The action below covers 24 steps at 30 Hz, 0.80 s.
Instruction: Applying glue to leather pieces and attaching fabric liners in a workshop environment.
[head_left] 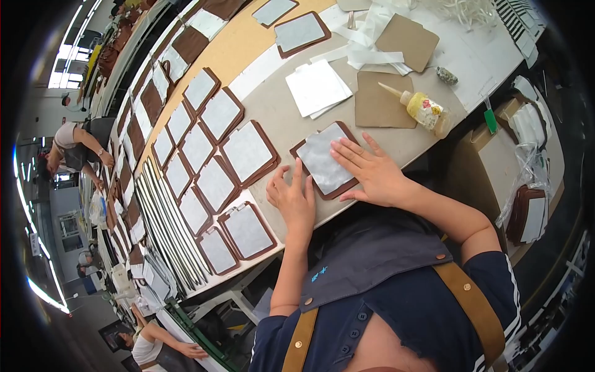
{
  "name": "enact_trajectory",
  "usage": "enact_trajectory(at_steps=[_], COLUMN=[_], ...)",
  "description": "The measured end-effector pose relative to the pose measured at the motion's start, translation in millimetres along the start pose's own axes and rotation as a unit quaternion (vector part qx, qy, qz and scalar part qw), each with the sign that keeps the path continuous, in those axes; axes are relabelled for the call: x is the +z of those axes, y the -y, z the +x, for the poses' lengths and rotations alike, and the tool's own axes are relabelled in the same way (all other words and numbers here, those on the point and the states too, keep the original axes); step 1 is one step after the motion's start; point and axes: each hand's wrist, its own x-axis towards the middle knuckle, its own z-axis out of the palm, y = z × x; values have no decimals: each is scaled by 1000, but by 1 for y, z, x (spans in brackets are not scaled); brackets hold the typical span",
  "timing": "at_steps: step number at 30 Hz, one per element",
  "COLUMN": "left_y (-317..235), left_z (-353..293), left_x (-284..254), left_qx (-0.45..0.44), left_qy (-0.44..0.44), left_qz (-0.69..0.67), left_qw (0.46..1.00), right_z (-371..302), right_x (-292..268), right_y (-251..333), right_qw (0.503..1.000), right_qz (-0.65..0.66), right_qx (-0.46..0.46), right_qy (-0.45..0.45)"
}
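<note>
Panel (319, 162): flat, brown, leather-looking and almost square, with a smooth grey sheet on top. It lies on the pale beige table top (269, 102), near the edge by the person's body.
Right hand (377, 175): laid flat on the right part of the grey sheet, thumb held apart. It pinches nothing.
Left hand (291, 199): loose and open, fingers a bit bent, fingertips at the panel's left edge. I cannot tell how hard they press.
Feel: the panel looks light and thin. It should bend a little, and the grey top may be slippery. A hard poke could crease it or push the sheet crooked.
Good grip: the brown rim seems best, one hand on each side, lifting it level.
Beyond the panel: a stack of white square paper (316, 90) and a see-through squeeze bottle with yellow stuff inside (424, 111).
</note>
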Motion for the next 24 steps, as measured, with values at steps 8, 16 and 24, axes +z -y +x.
enact_trajectory(at_steps=[8,16,24], left_y=[0,-1,-8], left_z=[-2,0,19], left_x=[-2,-3,-3], left_qx=[-4,-5,19], left_qy=[2,4,-43], left_qz=[1,-3,-52], left_qw=[1000,1000,998], right_z=[-1,0,12], right_x=[-1,0,-14], right_y=[0,1,6], right_qw=[1000,1000,999], right_qz=[6,3,25], right_qx=[-6,0,-11], right_qy=[-3,-1,-29])
